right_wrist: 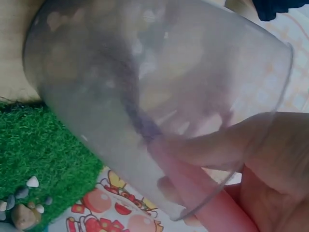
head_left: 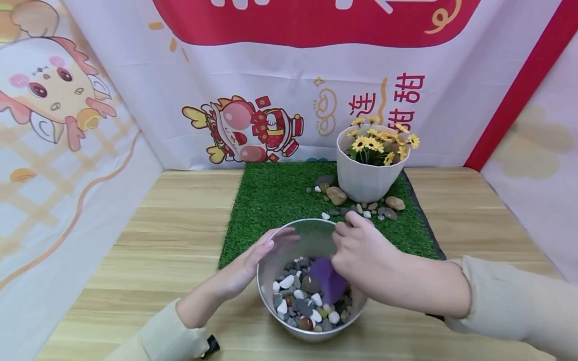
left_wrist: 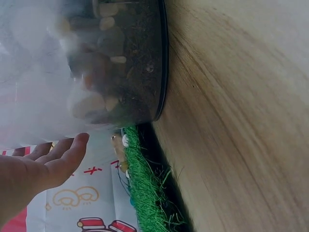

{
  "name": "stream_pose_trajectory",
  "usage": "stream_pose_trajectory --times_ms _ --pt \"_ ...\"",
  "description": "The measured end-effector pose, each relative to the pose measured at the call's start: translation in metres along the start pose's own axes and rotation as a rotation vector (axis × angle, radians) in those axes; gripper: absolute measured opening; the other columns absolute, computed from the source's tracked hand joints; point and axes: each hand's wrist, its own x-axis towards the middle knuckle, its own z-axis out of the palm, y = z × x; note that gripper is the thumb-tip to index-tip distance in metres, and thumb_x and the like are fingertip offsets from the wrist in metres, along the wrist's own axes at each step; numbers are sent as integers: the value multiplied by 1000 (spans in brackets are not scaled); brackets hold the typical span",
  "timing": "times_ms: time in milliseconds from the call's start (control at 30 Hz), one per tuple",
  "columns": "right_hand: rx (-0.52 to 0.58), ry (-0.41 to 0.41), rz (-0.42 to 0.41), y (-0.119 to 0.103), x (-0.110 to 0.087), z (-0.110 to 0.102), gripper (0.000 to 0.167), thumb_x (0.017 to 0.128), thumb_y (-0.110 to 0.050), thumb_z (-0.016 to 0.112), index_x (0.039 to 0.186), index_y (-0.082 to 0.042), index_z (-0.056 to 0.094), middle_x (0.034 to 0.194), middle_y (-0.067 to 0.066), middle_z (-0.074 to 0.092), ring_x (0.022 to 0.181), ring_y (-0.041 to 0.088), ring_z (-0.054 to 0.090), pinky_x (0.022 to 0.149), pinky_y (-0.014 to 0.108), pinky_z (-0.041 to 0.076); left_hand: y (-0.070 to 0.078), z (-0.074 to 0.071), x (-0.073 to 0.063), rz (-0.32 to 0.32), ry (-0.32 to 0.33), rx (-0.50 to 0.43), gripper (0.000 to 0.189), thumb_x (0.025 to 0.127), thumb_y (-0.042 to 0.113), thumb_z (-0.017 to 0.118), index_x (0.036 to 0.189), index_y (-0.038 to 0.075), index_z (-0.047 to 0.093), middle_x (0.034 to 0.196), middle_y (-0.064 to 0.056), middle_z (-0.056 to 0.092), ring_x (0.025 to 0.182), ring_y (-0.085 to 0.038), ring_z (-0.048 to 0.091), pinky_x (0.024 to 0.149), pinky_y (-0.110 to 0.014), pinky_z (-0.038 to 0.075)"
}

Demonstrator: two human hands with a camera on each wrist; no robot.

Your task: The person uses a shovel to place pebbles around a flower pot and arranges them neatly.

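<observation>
Low in the head frame, at either side, pale sleeves [head_left: 515, 296] lead in to a see-through bucket [head_left: 311, 238] just right of lower centre, round, smooth-walled and wider at the rim than at the base. At its right rim the right hand [head_left: 361, 248] is curled closely around a scoop [head_left: 331, 287], whose thin purple blade [head_left: 324, 276] sits inside the bucket and points down at the pebbles [head_left: 303, 307]. Seen from the right wrist, its long axis runs diagonally, the pink handle [right_wrist: 190, 179] toward the lower right and the blade toward the upper left. On the bucket's left side the left hand [head_left: 254, 256] has its fingers stretched out and grips nothing; I cannot tell how firmly they meet the wall. The pebbles are smooth and mixed, white, grey and brown. Underneath is a wood-grained tabletop [head_left: 149, 240], and beyond it bristly green turf [head_left: 275, 195]. Right of centre, rounded stones [head_left: 336, 195] lie about a white, fluted flowerpot [head_left: 368, 180] with yellow flowers [head_left: 372, 144]. Farthest back hangs creased white cloth [head_left: 149, 75] printed with a cartoon figure [head_left: 235, 131]
</observation>
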Motion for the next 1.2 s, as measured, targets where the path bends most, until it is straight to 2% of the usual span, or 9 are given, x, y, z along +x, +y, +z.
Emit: stream_pose_trajectory --times_ms 167,400,633,900,1200 --pt "78 16 -25 1 2 1 14 71 -29 89 74 -25 75 72 -2 60 72 19 50 75 38 36 1 0 3 9 -6 -3 57 112 38 20 161 9 24 160 -16 40 145 -34 39 121 -56 21" --pt "197 -2 -57 5 2 6 12 76 -24 86 74 -31 76 66 -8 54 65 15 48 71 36 33 0 3 5 2 -23 -21 58 112 39 20 162 10 23 161 -14 38 146 -32 38 122 -54 21" --pt "343 81 -35 11 -8 9 6 81 -34 85 83 -38 81 64 -13 56 63 9 49 67 34 31 3 4 4 9 -13 -28 57 112 40 20 161 12 24 160 -12 39 146 -30 38 121 -53 22" --pt "505 221 30 20 -18 7 15 78 -32 88 91 -37 83 73 -19 60 68 3 53 68 33 33 1 3 3 20 -15 -22 57 112 39 19 161 10 24 160 -14 40 146 -33 38 122 -56 19" --pt "643 207 94 28 -24 5 13 86 -31 84 98 -34 83 79 -24 62 75 -2 55 74 34 37 -1 2 -4 -20 4 -32 58 111 43 19 161 14 25 160 -12 40 145 -31 40 121 -57 21"
